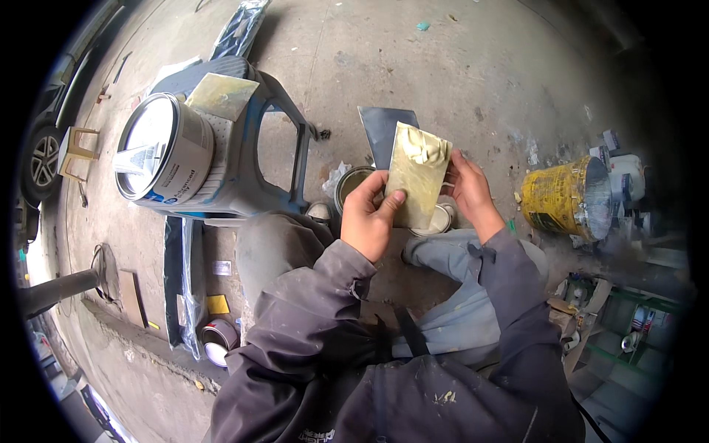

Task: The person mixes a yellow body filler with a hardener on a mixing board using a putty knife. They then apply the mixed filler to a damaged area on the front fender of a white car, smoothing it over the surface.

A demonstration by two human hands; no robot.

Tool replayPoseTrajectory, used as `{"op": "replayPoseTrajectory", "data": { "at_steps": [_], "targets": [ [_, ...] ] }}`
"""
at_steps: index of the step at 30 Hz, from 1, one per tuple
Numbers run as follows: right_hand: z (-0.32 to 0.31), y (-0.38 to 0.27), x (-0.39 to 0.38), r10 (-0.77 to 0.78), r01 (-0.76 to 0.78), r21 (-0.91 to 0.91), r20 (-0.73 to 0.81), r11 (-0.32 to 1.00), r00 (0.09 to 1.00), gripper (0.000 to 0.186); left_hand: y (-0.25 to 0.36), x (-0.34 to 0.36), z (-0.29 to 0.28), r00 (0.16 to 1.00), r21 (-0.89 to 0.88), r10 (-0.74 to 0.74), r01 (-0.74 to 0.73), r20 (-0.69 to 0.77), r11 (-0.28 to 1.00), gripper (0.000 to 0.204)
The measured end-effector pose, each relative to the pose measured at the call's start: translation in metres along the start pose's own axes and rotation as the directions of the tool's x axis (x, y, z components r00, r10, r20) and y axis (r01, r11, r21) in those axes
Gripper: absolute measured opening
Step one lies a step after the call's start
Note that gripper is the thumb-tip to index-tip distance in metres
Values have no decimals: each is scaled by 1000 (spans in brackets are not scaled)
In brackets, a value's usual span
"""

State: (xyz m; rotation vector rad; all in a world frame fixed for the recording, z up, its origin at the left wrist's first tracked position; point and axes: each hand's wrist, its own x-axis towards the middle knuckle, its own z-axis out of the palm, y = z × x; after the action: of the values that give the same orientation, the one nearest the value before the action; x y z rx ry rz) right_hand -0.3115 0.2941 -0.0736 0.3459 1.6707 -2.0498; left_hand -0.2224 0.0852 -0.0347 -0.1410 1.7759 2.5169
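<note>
"Sheet (pixel 413 188): where is it?"

"Above the concrete floor (pixel 443 59), near a plastic stool (pixel 240 166). Left hand (pixel 368 219) pinches one edge; right hand (pixel 473 193) curls at the other, grip unclear."

"Texture?"

"Flat, rectangular, creamy paste (pixel 423 148) lumped at its far end."

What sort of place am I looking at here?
Probably a vehicle body-repair workshop, judging by the car wheel at the left, the big can on a grey stool, and the flat plate smeared with pale paste.
</note>
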Motion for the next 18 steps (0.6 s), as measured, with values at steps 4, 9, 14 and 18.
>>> {"op": "replayPoseTrajectory", "data": {
  "at_steps": [4, 9, 14, 18],
  "targets": [
    [-165, 163, 92, -163, -258, -916, -318, 308, 934, 47, 6, 3, -14, 997, 131, 24, -15, -69, 991, 15],
    [-154, 218, 98, 316, -647, -732, -576, 211, 754, 40, 5, -2, -36, 981, 443, 115, -34, -156, 896, 14],
    [-204, 221, 125, 420, -675, -597, -528, 434, 738, 26, 4, 15, -49, 976, 299, 63, 2, -206, 954, 13],
    [-159, 128, 136, 432, -572, -581, -377, 579, 820, 26, 29, 14, -62, 938, 227, 114, -40, -327, 973, 17]
  ]
}}
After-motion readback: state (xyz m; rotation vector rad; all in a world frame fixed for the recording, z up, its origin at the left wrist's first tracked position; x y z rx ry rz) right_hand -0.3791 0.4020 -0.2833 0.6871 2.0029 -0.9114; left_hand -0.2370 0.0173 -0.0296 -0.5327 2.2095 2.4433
